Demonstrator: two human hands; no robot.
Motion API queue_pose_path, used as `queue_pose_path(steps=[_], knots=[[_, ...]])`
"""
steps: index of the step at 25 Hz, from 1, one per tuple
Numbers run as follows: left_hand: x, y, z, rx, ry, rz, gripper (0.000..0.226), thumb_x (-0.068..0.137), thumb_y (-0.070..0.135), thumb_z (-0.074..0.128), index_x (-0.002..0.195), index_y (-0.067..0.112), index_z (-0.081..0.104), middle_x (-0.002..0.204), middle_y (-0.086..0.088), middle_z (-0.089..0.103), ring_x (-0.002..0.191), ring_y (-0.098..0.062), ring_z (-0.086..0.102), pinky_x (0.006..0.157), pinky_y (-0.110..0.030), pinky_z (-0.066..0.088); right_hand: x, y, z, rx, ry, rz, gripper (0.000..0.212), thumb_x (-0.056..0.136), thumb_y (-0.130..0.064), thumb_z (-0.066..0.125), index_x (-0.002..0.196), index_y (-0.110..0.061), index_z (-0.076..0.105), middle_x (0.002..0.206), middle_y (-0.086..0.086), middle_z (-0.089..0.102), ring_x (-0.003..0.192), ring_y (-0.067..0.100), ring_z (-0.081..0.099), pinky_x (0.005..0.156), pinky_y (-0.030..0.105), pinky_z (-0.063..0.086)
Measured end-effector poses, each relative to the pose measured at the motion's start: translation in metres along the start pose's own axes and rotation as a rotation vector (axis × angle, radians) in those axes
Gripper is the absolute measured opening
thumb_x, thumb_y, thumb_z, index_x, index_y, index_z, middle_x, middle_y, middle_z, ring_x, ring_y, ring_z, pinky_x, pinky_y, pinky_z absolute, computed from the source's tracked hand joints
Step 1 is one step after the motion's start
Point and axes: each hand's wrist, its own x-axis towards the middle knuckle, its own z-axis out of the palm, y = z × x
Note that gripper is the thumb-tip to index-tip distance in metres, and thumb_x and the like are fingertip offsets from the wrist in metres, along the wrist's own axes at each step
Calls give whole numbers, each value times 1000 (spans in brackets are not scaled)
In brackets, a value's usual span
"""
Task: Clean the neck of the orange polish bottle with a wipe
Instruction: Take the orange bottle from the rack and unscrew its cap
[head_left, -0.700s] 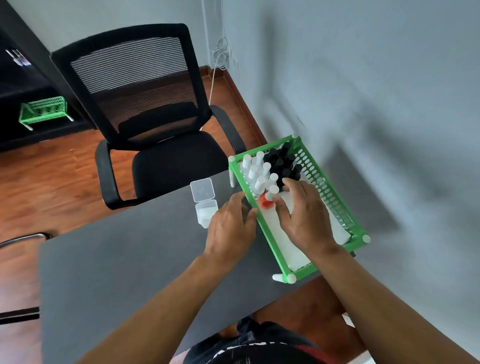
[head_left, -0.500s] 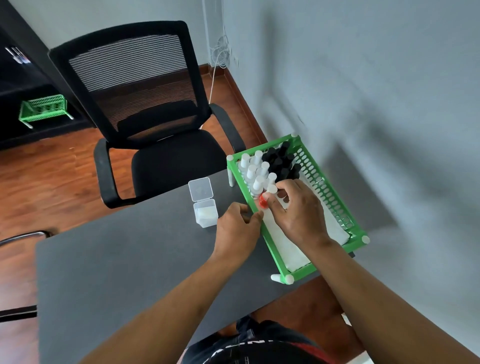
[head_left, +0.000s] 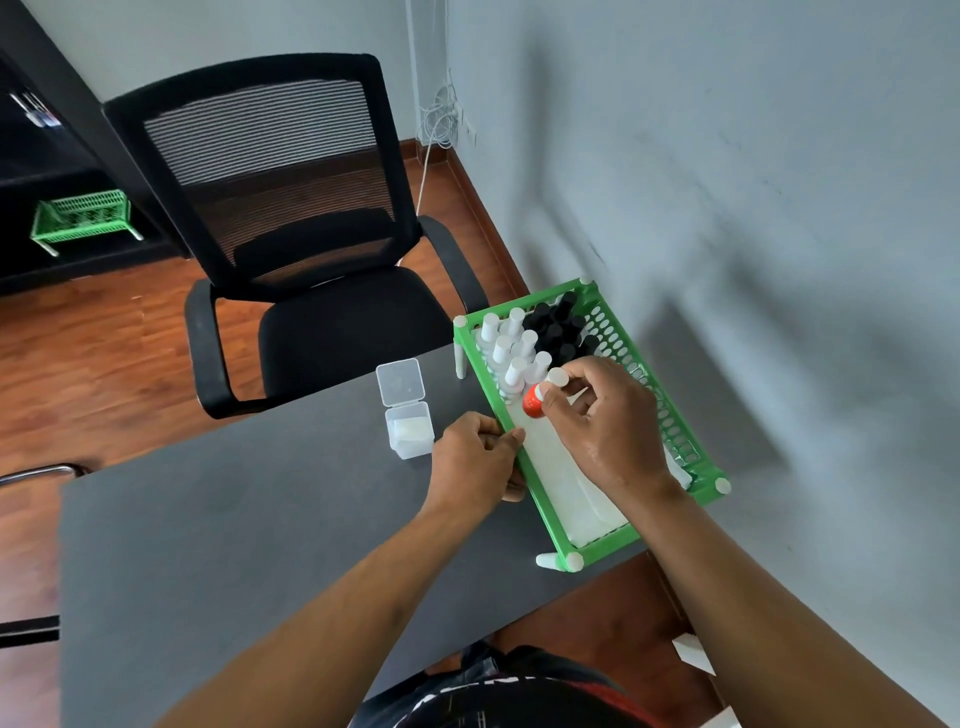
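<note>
Orange polish bottle (head_left: 532, 404) stands in the green rack (head_left: 675, 421), at 6 o'clock of the white-capped row. Small, light, likely glass, slick; best held by the body. Right hand (head_left: 597, 415) fingers pinch its white cap (head_left: 556, 377). Left hand (head_left: 475, 462) fingers curl on the rack's rim, steadying it on the bench (head_left: 234, 545). Open wipe box (head_left: 408, 428) at 9 o'clock.

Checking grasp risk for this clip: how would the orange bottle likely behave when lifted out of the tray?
The orange bottle looks small, so probably light. Its rounded glossy body may slip, hence the right hand pinching the white cap. Standing on a narrow base in the tray, it could tip if nudged.
</note>
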Motion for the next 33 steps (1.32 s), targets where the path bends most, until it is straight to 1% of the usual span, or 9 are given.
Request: queue_pose_path(steps=[4,7,10,15,20,25,27,30,33], knots=[[-14,-5,-24,123,90,145,13,96,24,74,103,18,66,82,-2,76,61,-15,75,57,-35,66,-1,-25,-15,114,46,-38,14,86,-20,81,93,-13,71,83,2,71,62,12,62,54,22,52],[-29,-7,-54,296,225,363,28,88,36,80,113,31,66,96,17,70,73,-5,68,60,-20,58,-1,-51,-15,205,-32,-70,14,87,-21,80,97,-14,72,84,0,72,66,12,65,56,13,51],[-45,-5,-81,343,266,511,44,83,42,84,122,34,64,109,21,65,84,-2,68,65,-19,59,-3,-80,-4,253,-122,-107,17,89,-24,79,101,-14,73,87,-3,74,73,4,67,62,3,49],[-70,-13,-124,326,426,576,41,82,45,82,117,32,67,104,20,68,87,-7,68,67,-19,60,-12,-123,27,324,-260,-252,14,88,-20,79,99,-15,73,88,-3,75,78,7,71,65,5,52],[-90,-32,-164,298,499,569,38,83,49,75,116,32,68,102,19,68,85,-9,68,66,-27,61,-27,-161,57,353,-363,-311,20,88,-38,71,97,-19,72,85,-6,75,76,5,70,62,5,50],[-103,-44,-197,361,557,604,33,82,36,86,111,28,71,98,15,66,84,-10,65,65,-30,60,-36,-191,67,244,-404,-358,28,90,-51,70,86,-24,70,71,-14,71,65,4,67,57,9,51],[-105,-45,-204,391,554,633,33,82,35,88,108,26,71,98,14,66,83,-11,65,68,-27,59,-37,-199,66,175,-400,-364,32,90,-53,70,83,-22,70,65,-14,68,58,2,63,53,12,49],[-108,-43,-211,398,523,671,32,82,35,88,107,25,71,97,13,68,82,-12,66,70,-26,59,-37,-210,63,16,-407,-387,37,93,-56,63,79,-21,64,55,-17,51,47,-2,49,49,6,30],[-109,-41,-217,389,458,697,31,84,35,86,109,23,72,97,11,70,83,-13,69,73,-27,59,-32,-215,56,21,-530,-427,27,97,-46,65,82,-24,59,56,-22,43,54,-2,56,47,8,38]])
